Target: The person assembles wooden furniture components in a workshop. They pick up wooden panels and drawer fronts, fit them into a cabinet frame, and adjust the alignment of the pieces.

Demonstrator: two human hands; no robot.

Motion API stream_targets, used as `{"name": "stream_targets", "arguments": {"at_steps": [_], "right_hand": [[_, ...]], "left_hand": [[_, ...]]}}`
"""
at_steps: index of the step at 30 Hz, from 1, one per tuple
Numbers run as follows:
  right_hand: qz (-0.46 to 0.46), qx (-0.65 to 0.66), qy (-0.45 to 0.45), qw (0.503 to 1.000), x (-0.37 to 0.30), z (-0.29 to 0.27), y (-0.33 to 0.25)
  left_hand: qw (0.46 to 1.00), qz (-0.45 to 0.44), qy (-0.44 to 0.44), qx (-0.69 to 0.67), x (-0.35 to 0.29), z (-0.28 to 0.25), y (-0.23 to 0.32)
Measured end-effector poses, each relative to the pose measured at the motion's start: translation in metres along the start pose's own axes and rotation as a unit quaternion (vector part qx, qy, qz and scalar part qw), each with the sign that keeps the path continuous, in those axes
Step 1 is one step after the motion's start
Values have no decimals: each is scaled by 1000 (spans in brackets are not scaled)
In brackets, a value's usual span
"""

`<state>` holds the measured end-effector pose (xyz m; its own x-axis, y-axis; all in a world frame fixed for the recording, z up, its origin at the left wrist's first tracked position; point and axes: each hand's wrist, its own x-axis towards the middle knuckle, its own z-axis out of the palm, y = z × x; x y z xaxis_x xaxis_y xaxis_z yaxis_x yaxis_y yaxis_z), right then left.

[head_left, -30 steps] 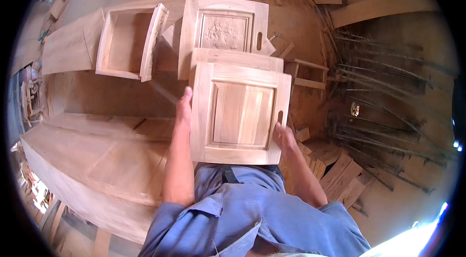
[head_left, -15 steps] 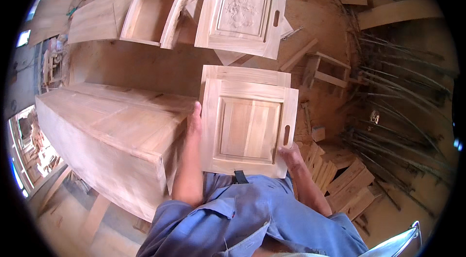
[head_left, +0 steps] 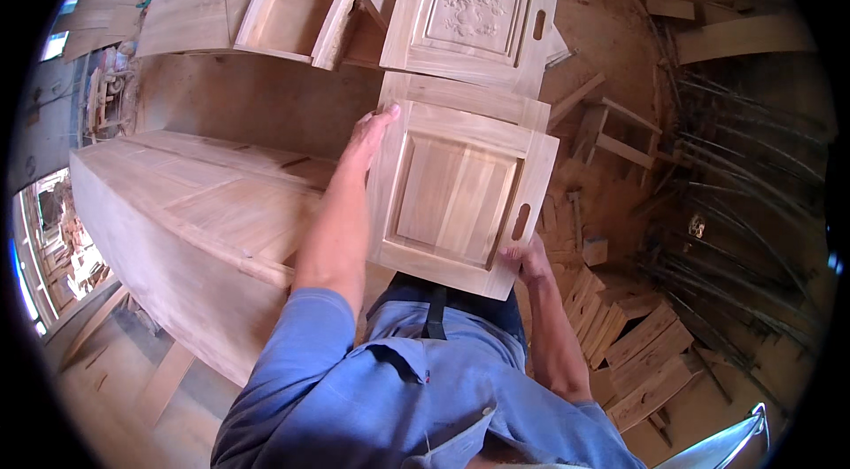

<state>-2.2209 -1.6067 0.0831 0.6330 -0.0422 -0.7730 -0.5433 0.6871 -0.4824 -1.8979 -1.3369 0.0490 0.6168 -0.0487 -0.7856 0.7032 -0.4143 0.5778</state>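
A pale wooden cabinet door point(head_left: 456, 194) with a plain recessed panel and a slot near its right edge is between my hands, in front of my waist. My left hand point(head_left: 374, 134) grips its left side near the far corner. At the near right corner, below the slot, my right hand point(head_left: 529, 258) is closed on the edge, thumb on top. From under the door's far side sticks out another flat wooden piece point(head_left: 465, 97); how much of it lies beneath is hidden. Just beyond is a second door point(head_left: 469, 13) with a carved relief panel and a similar slot.
A large wooden cabinet body point(head_left: 177, 221) lies at my left. Beyond it stands an open drawer-like box point(head_left: 297, 8) beside a flat board point(head_left: 190, 17). On the right are a small wooden frame point(head_left: 620, 137), stacked wood blocks point(head_left: 651, 354) and many thin rods point(head_left: 744, 194).
The held door has moved away from my body, and its far end now meets the carved door. My left arm reaches farther forward. The view has shifted a little.
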Motion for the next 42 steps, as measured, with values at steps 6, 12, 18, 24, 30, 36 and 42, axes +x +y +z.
{"name": "stream_targets", "arguments": {"at_steps": [6,12,18,24,30,36,42], "right_hand": [[50,32,25,998,15,-8,22],[45,16,18,999,24,-3,26],[36,30,19,999,32,-12,26],[43,54,13,998,33,-7,27],[34,80,5,996,35,-12,38],[48,125,16,991,31,-4,26],[76,76,63,992,32,-13,26]], "left_hand": [[993,-58,-95,49,-10,-11,43],[988,-89,-123,40,1,-27,30],[993,-62,-102,3,3,-25,14],[988,75,-95,-94,37,-25,14],[979,169,-19,-114,51,-13,36],[961,177,-4,-212,48,6,46],[968,186,28,-165,57,4,30]]}}
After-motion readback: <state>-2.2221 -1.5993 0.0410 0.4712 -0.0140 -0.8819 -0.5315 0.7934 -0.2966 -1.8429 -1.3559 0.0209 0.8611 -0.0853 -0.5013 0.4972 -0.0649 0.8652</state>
